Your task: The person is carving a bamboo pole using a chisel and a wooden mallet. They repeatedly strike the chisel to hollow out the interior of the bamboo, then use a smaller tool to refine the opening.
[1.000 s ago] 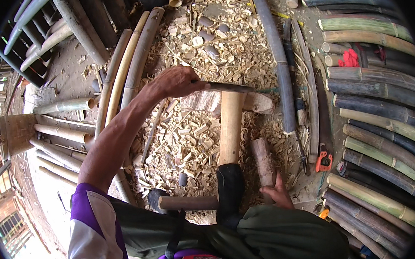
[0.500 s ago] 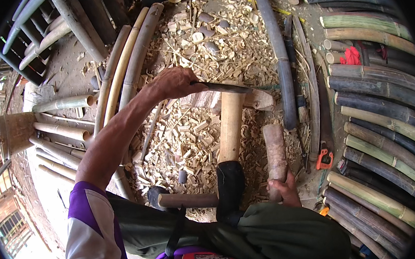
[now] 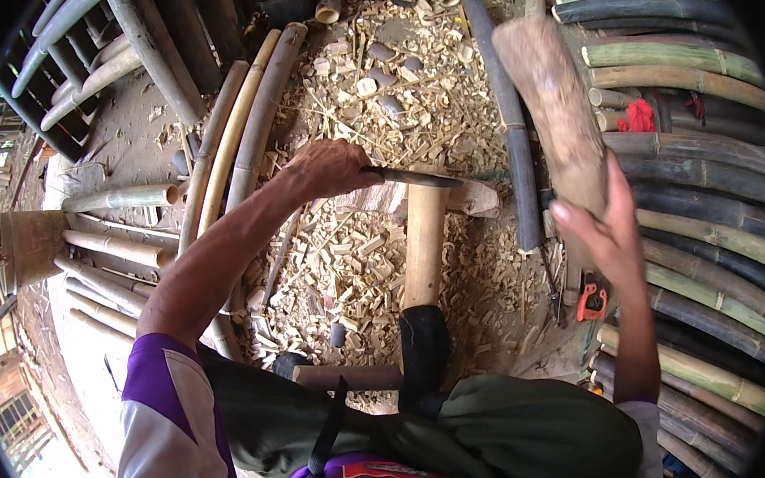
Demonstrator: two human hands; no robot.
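Observation:
My left hand (image 3: 334, 167) is closed round the handle of a large knife. The dark knife blade (image 3: 414, 178) lies across the top end of a pale bamboo piece (image 3: 424, 245). That piece leans back toward my dark boot (image 3: 424, 348), its far end against a rough wooden block (image 3: 474, 198) on the ground. Off to the right, my right hand (image 3: 610, 217) grips a thick wooden mallet (image 3: 552, 91) by its narrower end. The mallet is raised, with its heavy head pointing away from me, apart from the knife.
Wood chips (image 3: 357, 259) cover the ground. Bamboo poles (image 3: 265, 113) lie at the left, a dark pole (image 3: 511, 139) and a stacked row of poles (image 3: 681, 148) at the right. An orange-handled saw (image 3: 592, 299) lies near the row. A short bamboo length (image 3: 348, 376) is by my feet.
My right hand has lifted the mallet from low beside my knee up and to the right. My left hand and the knife have shifted down slightly, the blade still across the bamboo's end.

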